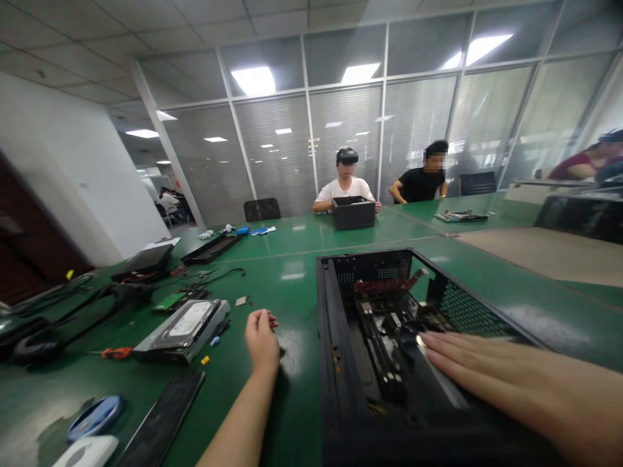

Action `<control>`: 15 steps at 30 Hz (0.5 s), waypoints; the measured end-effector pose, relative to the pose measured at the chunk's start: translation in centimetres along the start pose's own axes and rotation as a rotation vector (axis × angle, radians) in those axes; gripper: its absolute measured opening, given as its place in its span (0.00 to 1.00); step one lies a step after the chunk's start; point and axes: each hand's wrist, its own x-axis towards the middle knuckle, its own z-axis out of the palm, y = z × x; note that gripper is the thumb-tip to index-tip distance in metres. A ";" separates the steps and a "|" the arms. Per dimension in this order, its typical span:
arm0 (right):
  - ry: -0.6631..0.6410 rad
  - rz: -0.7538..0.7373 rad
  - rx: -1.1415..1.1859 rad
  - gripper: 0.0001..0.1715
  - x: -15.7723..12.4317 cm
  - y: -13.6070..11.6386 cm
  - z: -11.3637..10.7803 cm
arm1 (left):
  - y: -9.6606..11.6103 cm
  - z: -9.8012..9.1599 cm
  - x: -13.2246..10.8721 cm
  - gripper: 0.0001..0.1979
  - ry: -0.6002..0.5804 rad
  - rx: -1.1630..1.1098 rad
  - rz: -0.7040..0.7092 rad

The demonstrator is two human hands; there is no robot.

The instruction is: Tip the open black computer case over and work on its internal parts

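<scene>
A black computer case [335, 363] lies open-side up before me, with a motherboard and other parts inside. My right hand [491, 370] reaches over it from the right, fingers stretched flat and together above a round black fan [411, 338]. I cannot tell whether the fingertips touch the fan. Left of the case, my left hand [261, 334] rests near the green tabletop with its fingers curled in. Whatever they may hold is hidden. A hard drive [187, 324] in a metal bracket sits farther left, beside a small light-coloured piece [242, 301].
An orange-handled screwdriver [117, 353], a black panel [163, 415], a blue oval object [95, 417] and cables [111, 298] spread over the left. Across the table a person [346, 185] handles a dark box [354, 214]; another person [422, 181] sits beside them.
</scene>
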 end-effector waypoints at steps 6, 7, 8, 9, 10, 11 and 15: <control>-0.061 -0.173 -0.282 0.59 20.9 6.3 -1.3 | 0.0 -1.7 1.4 0.10 0.335 -0.067 -0.097; 0.057 -0.078 -0.347 0.56 24.0 6.7 -0.5 | 0.0 -1.7 1.4 0.10 0.317 -0.056 -0.086; 0.175 0.051 -0.398 0.50 26.7 6.8 0.4 | 0.0 -1.6 1.3 0.10 0.288 -0.041 -0.065; 0.255 0.172 -0.425 0.43 28.8 6.8 1.2 | -0.1 -1.6 1.2 0.11 0.253 -0.026 -0.041; 0.298 0.276 -0.434 0.39 30.5 6.8 1.7 | -0.1 -1.5 1.1 0.11 0.214 -0.013 -0.019; 0.304 0.350 -0.429 0.37 31.7 6.9 1.9 | -0.3 -1.3 1.0 0.12 0.172 -0.005 -0.003; 0.186 0.496 -0.396 0.33 30.6 11.1 -0.5 | -0.6 -0.7 0.7 0.13 0.018 0.001 -0.013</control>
